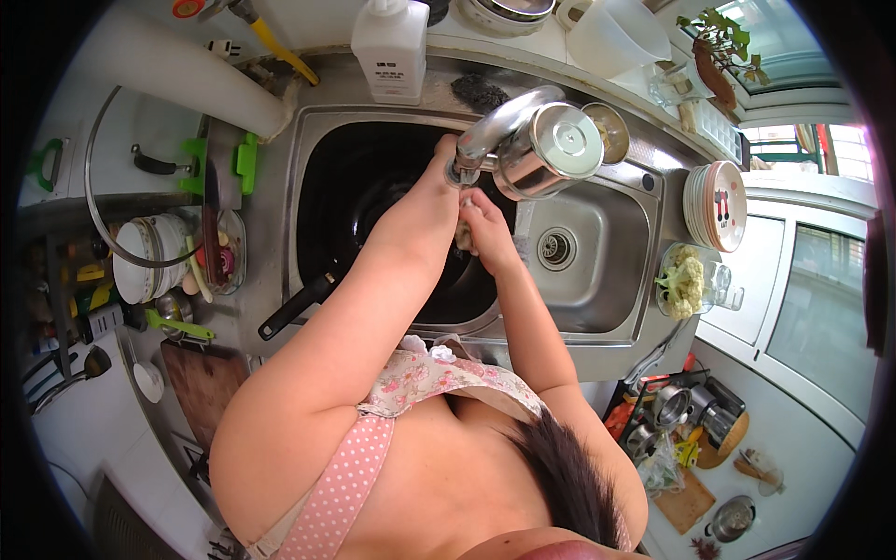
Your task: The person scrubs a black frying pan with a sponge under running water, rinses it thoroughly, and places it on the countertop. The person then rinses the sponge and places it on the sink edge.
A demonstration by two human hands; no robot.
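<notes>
A large black wok [336,196] fills the left basin of the steel double sink [647,266], its black handle [297,306] pointing to the lower left. My left arm reaches across the wok; my left hand [446,148] is mostly hidden behind the faucet [490,129], so its grip cannot be told. Over the wok's right side, my right hand [486,227] is closed on a crumpled pale cloth or scrubber [464,234]. The faucet carries a shiny cylindrical filter [549,150] just above and right of my hands.
A white pump bottle [390,52] and a dark scouring pad [479,93] lie behind the sink. Stacked plates [714,206] and cauliflower [682,283] are at the right. Bowls [143,259], a glass lid with a metal rim [89,175] and a wooden board [203,385] are at the left.
</notes>
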